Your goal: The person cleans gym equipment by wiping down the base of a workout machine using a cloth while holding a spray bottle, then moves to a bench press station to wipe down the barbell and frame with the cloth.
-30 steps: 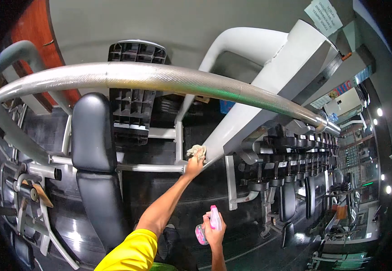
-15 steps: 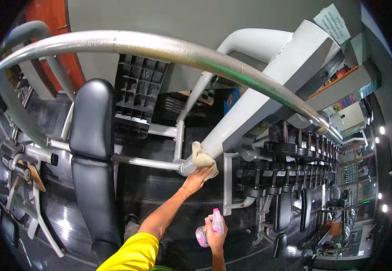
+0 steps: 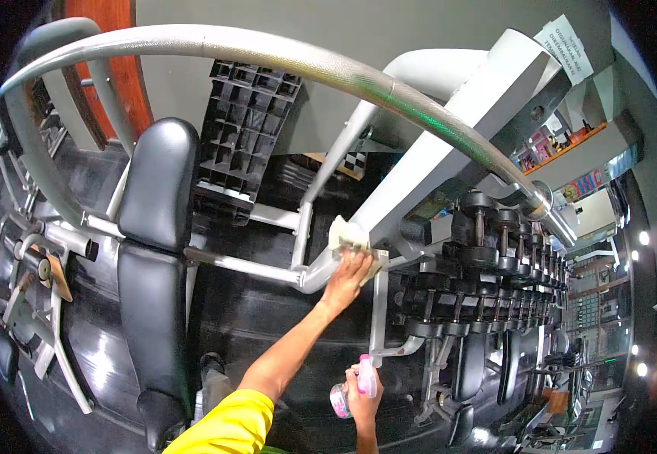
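Note:
My left hand (image 3: 349, 278), below a yellow sleeve (image 3: 226, 424), presses a cream cloth (image 3: 341, 233) against the light-grey frame tube (image 3: 412, 181) of a gym machine, near its lower bend. The fingers lie over the cloth and cover part of it. Lower in the head view, my right hand (image 3: 362, 395) grips a clear spray bottle (image 3: 340, 401) with a pink trigger head, held apart from the machine. Overhead curves a long knurled metal bar (image 3: 291, 54). A black padded bench (image 3: 154, 303) stands left of my arms.
Racked dumbbells (image 3: 461, 303) fill the right side. A black plastic grid (image 3: 245, 129) leans behind the bench. More gym equipment (image 3: 48, 280) stands at far left, and a paper sign (image 3: 565, 50) hangs at upper right. My shoe (image 3: 211, 363) shows on the dark floor.
My left hand and the cloth have moved slightly up and right along the frame tube. The camera view has shifted a little. My right hand still holds the spray bottle low.

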`<state>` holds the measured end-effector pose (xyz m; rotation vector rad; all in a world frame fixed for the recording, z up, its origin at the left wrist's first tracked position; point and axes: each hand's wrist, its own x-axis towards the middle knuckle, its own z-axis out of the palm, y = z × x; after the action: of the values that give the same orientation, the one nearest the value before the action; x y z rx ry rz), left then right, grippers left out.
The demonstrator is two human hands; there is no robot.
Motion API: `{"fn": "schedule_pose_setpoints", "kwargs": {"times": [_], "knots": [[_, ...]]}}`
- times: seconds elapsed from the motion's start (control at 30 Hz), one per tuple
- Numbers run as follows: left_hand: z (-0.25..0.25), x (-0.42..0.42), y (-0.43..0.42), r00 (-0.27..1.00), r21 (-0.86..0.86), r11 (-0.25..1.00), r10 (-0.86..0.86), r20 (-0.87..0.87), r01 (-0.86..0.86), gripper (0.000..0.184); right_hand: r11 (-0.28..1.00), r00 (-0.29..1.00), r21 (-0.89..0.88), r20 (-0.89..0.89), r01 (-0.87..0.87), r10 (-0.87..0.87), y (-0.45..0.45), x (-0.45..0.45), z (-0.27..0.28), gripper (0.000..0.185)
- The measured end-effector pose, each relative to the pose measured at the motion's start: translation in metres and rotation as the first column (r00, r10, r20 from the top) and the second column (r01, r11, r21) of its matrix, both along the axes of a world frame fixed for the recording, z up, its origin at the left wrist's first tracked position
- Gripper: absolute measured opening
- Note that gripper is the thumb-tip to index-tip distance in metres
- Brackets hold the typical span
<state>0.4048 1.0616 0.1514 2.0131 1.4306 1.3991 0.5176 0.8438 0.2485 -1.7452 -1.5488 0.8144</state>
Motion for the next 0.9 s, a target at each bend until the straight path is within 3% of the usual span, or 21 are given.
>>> {"fn": "schedule_pose_setpoints", "kwargs": {"times": [0.07,0.17,0.23,0.27,0.33,0.37,0.4,0.43,0.47,0.53,0.6,0.63,0.77,0.87,0.9], "knots": [[-0.034,-0.009,-0.009,0.998,0.019,1.0,0.006,-0.061,-0.005,0.089,1.0,1.0,-0.001,0.007,-0.013,0.013,-0.002,-0.002,0.002,0.01],[-0.082,-0.01,-0.026,1.0,-0.107,0.994,0.022,0.022,-0.02,0.073,0.992,0.994,-0.12,-0.096,0.035,-0.047,0.0,-0.007,0.004,0.009],[-0.112,-0.004,-0.028,0.836,-0.577,0.815,0.277,0.475,0.057,0.044,0.997,0.996,-0.076,-0.094,-0.019,0.011,0.001,-0.006,-0.003,0.01],[-0.118,-0.003,-0.025,0.833,-0.577,0.815,0.282,0.477,0.054,0.044,0.997,0.996,-0.076,-0.091,-0.025,0.018,0.001,-0.006,-0.001,0.01],[-0.113,-0.006,-0.013,0.764,-0.543,0.84,0.347,0.543,0.005,0.04,0.991,0.99,-0.133,-0.138,-0.001,-0.018,0.005,-0.013,0.013,0.01],[-0.067,-0.016,-0.014,0.706,-0.576,0.816,0.379,0.598,0.05,0.039,0.991,0.99,-0.133,-0.139,-0.008,-0.011,0.007,-0.013,0.012,0.01],[-0.025,-0.032,-0.009,0.698,-0.724,0.624,0.377,0.609,0.294,0.039,0.99,0.983,-0.141,-0.181,-0.001,-0.025,0.007,-0.013,0.009,0.01],[-0.025,-0.024,0.004,0.668,-0.547,0.824,0.325,0.669,0.147,0.038,0.989,0.974,-0.149,-0.223,0.006,-0.04,0.008,-0.014,0.007,0.01],[-0.025,-0.013,0.016,0.652,-0.322,0.947,0.253,0.714,-0.016,0.036,0.989,0.974,-0.15,-0.224,0.002,-0.036,0.009,-0.015,0.006,0.01],[0.038,-0.027,0.029,0.637,-0.339,0.932,0.184,0.748,0.128,0.036,0.988,0.957,-0.151,-0.287,-0.005,-0.039,0.012,-0.019,0.007,0.009],[0.078,-0.027,0.041,0.659,-0.124,0.991,0.066,0.749,0.042,0.036,0.986,0.956,-0.167,-0.291,-0.002,-0.047,0.015,-0.025,0.01,0.009],[0.086,-0.028,0.045,0.742,-0.01,0.999,0.044,0.668,-0.05,0.035,0.984,0.953,-0.181,-0.297,0.006,-0.06,0.017,-0.026,0.011,0.009],[0.052,-0.042,0.051,0.776,-0.006,1.0,0.02,0.63,-0.02,0.038,0.99,0.979,-0.134,-0.203,-0.029,0.001,0.021,-0.026,0.011,0.007],[-0.01,-0.048,0.053,0.7,-0.357,0.92,0.149,0.698,0.16,0.034,0.99,0.993,-0.133,-0.113,-0.039,0.024,0.021,-0.017,0.003,0.007],[-0.033,-0.052,0.06,0.687,-0.387,0.894,0.136,0.714,0.225,0.034,0.991,0.993,-0.128,-0.115,-0.038,0.023,0.023,-0.017,0.005,0.007]]}}
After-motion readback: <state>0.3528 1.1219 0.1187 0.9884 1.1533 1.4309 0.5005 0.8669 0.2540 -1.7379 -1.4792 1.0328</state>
